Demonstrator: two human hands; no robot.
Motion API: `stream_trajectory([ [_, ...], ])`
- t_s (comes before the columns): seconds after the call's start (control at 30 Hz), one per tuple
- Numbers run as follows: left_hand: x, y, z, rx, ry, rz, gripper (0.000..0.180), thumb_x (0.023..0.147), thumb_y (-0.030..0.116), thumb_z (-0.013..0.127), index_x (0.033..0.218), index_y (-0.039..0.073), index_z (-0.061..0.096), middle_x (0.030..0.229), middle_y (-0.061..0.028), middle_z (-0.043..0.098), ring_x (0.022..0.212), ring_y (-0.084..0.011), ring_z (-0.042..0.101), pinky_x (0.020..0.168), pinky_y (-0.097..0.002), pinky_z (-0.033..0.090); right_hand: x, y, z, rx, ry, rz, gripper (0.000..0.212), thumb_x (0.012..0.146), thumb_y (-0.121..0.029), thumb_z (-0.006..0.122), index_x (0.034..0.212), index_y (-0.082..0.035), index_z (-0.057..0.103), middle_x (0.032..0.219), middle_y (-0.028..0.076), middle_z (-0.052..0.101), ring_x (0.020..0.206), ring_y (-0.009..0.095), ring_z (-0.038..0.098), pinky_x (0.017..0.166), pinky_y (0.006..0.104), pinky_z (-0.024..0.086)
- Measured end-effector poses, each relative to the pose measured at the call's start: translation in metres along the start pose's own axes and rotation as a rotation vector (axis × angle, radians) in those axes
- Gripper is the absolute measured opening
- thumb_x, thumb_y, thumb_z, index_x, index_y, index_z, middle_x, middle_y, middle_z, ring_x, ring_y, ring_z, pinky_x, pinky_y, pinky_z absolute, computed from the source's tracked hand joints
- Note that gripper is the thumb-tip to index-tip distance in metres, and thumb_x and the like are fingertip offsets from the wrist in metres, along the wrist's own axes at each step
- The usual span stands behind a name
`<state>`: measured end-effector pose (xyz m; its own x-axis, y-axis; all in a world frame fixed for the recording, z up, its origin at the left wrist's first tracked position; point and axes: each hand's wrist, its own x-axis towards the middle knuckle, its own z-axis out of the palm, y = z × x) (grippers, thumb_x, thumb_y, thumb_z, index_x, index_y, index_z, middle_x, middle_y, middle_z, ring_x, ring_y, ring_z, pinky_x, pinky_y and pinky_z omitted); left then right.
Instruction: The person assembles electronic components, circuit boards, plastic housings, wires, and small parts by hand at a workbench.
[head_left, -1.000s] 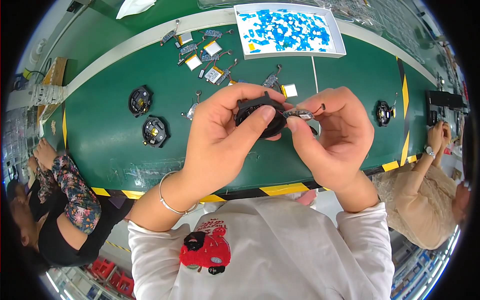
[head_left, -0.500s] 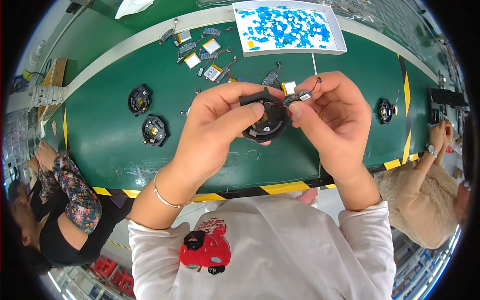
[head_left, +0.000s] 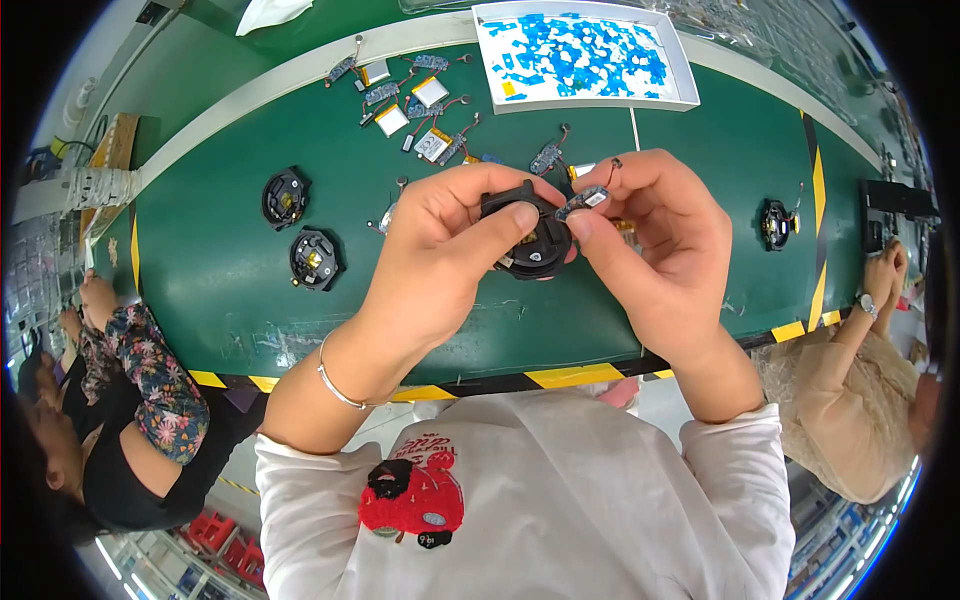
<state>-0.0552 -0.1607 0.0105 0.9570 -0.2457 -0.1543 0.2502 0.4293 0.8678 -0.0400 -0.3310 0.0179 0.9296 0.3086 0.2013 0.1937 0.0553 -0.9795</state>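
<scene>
My left hand grips a round black plastic housing above the green belt, thumb across its front. My right hand pinches a small circuit board with wires at the housing's upper right edge. The board touches the housing's rim. Both hands are raised over the belt's middle.
Two more black housings lie on the belt at left, another at right. Small boards and flat batteries are scattered at the far side beside a white tray of blue pieces. People sit at my left and right.
Both hands lifted slightly with the housing. The right hand brought the small board up to the housing's upper edge, and the housing now tilts more open toward me.
</scene>
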Motion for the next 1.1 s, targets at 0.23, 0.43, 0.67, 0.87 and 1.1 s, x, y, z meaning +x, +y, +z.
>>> stream_trajectory([
  [0.23, 0.001, 0.004, 0.001, -0.155, 0.005, -0.175, 0.021, 0.087, 0.001, 0.048, 0.104, -0.006, 0.057, 0.093, -0.0146, 0.065, 0.081, -0.0209, 0.066, 0.074, -0.0297, 0.054, 0.009, -0.003, -0.014, 0.197, -0.011, 0.319, 0.016, 0.082, -0.001, 0.059, 0.098, 0.001, 0.054, 0.080, 0.002, 0.058, 0.072, 0.006, 0.056, 0.057, 0.0172, 0.043],
  [0.43, 0.002, 0.001, 0.004, -0.086, 0.019, -0.133, 0.021, 0.083, -0.001, 0.050, 0.101, -0.009, 0.058, 0.089, -0.0157, 0.065, 0.077, -0.0210, 0.066, 0.072, -0.0300, 0.054, 0.005, 0.002, -0.015, 0.274, -0.034, 0.284, 0.017, 0.080, 0.001, 0.061, 0.096, 0.002, 0.054, 0.079, 0.002, 0.057, 0.072, 0.006, 0.055, 0.064, 0.0179, 0.042],
  [0.67, 0.004, 0.000, 0.005, -0.057, 0.041, -0.143, 0.019, 0.082, -0.003, 0.051, 0.097, -0.009, 0.060, 0.085, -0.0148, 0.066, 0.074, -0.0202, 0.066, 0.070, -0.0297, 0.054, 0.005, -0.002, -0.018, 0.256, -0.050, 0.255, 0.019, 0.079, 0.003, 0.061, 0.097, 0.002, 0.054, 0.077, 0.002, 0.057, 0.070, 0.006, 0.055, 0.065, 0.0185, 0.042],
  [0.87, 0.002, 0.001, 0.004, -0.015, 0.028, -0.140, 0.021, 0.080, -0.004, 0.050, 0.098, -0.009, 0.059, 0.085, -0.0158, 0.066, 0.075, -0.0202, 0.066, 0.071, -0.0305, 0.054, 0.013, -0.014, -0.035, 0.199, -0.145, 0.405, 0.018, 0.078, 0.004, 0.063, 0.094, 0.000, 0.055, 0.067, 0.001, 0.059, 0.058, 0.005, 0.056, 0.051, 0.0163, 0.043],
  [1.1, 0.000, 0.001, 0.006, -0.055, 0.019, -0.137, 0.008, 0.079, 0.002, 0.057, 0.086, -0.002, 0.054, 0.082, -0.0076, 0.062, 0.070, -0.0149, 0.063, 0.061, -0.0239, 0.050, 0.014, -0.008, -0.033, 0.405, -0.077, 0.446, 0.011, 0.077, 0.005, 0.062, 0.085, 0.000, 0.056, 0.073, 0.006, 0.062, 0.060, 0.008, 0.059, 0.054, 0.0198, 0.048],
])
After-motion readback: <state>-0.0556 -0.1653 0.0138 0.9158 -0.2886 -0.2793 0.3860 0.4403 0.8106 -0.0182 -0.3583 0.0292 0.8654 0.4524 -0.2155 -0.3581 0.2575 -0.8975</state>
